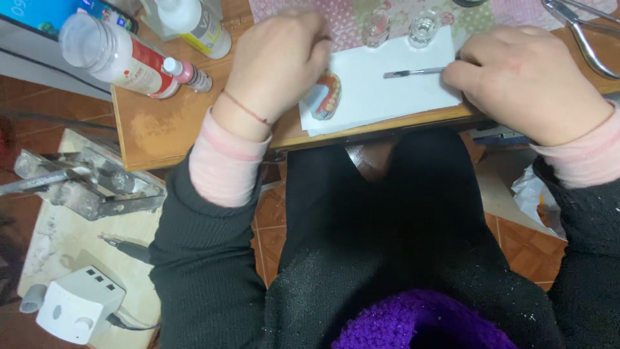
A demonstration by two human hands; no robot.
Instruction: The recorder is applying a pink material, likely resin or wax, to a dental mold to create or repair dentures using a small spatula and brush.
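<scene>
My left hand (279, 61) rests over a denture model (326, 97) with pink base and pale teeth, holding it against a white sheet of paper (387, 90) on the wooden table (161, 129). My right hand (526, 81) grips a thin metal tool (413, 72) by its handle; the blade end points left across the paper. Both wrists wear pink cuffs under black sleeves.
Two small glass cups (400, 27) stand at the paper's far edge. White bottles (123, 58) and a small pink bottle (188, 74) lie at the left. Metal pliers (588, 32) are at the far right. A metal press (84, 184) and a white box device (74, 307) sit on the floor.
</scene>
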